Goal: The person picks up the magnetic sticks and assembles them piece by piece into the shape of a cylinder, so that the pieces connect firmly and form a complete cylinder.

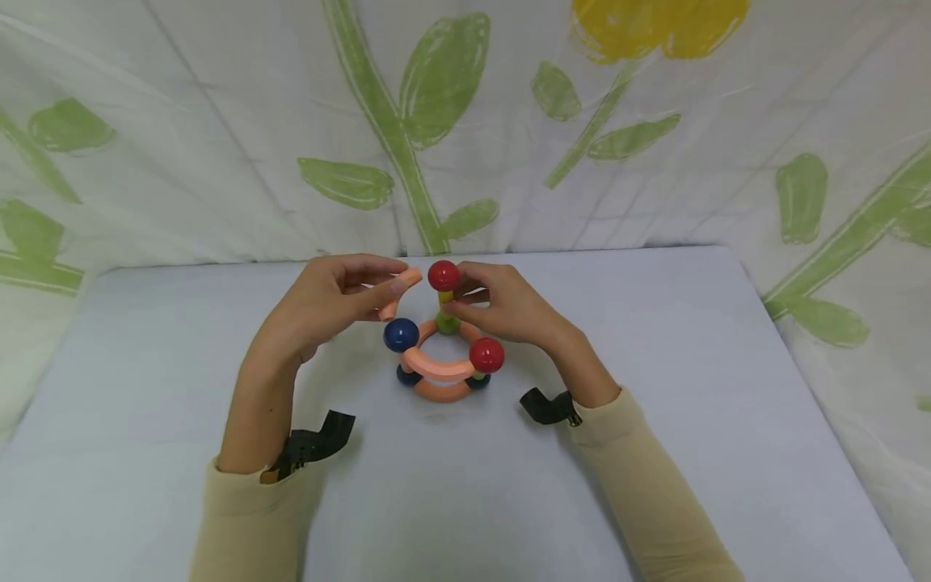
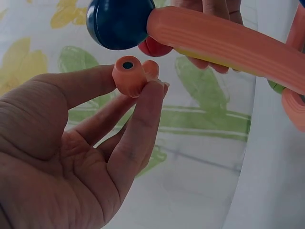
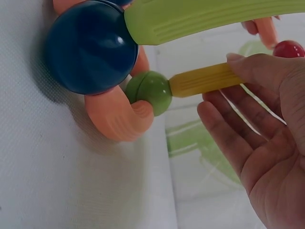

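Note:
My left hand [image 1: 327, 301] pinches a short curved orange rod [image 2: 127, 81] between thumb and fingers; a dark hole shows in its end. Across from it, my right hand [image 1: 505, 303] grips an upright yellow rod [image 3: 205, 80] with thumb and fingers. A red ball [image 1: 444, 276] tops that rod, and a green ball [image 3: 152, 91] joins its foot. Both belong to a ring-shaped frame of balls and rods standing on the table. Nearer the front, a curved orange rod [image 1: 440, 368] links a raised blue ball [image 1: 402, 335] with a second red ball [image 1: 486, 355].
Below, another curved orange rod [image 1: 442, 393] runs between two dark blue balls on the white table [image 1: 436, 501]. A light green rod [image 3: 205, 20] rises from one of them. Behind the table's back edge hangs a white cloth [image 1: 254, 105] printed with leaves and yellow flowers.

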`<state>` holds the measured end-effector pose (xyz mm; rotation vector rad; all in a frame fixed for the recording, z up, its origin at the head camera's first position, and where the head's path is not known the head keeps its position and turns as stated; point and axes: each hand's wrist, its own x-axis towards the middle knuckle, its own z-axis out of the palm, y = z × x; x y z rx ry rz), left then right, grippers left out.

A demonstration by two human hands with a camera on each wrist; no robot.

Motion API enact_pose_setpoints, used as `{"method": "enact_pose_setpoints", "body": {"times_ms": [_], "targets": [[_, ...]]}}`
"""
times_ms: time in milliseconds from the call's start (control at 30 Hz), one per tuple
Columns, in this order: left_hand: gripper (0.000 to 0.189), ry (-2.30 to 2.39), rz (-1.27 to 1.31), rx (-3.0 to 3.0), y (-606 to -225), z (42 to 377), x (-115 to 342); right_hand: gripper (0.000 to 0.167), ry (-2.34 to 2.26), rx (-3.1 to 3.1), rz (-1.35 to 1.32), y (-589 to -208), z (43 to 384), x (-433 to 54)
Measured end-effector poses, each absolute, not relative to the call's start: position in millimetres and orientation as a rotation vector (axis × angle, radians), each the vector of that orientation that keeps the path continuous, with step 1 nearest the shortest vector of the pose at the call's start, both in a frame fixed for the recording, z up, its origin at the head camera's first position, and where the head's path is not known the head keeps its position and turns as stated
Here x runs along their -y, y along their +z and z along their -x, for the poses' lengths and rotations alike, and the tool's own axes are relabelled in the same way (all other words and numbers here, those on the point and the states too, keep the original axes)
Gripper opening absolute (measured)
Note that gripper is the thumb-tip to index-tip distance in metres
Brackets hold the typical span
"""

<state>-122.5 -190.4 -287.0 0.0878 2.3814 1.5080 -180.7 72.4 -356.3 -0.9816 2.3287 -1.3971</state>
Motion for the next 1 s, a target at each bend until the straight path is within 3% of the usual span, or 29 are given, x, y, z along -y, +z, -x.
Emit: {"method": "enact_pose_setpoints", "body": {"times_ms": [1000], "targets": [[0.040,1.523,-0.224,-2.273,-287.4,124.1,191.3,0.026,-1.377,-2.369,1.003,-359.9,182.9,-73.2]]}}
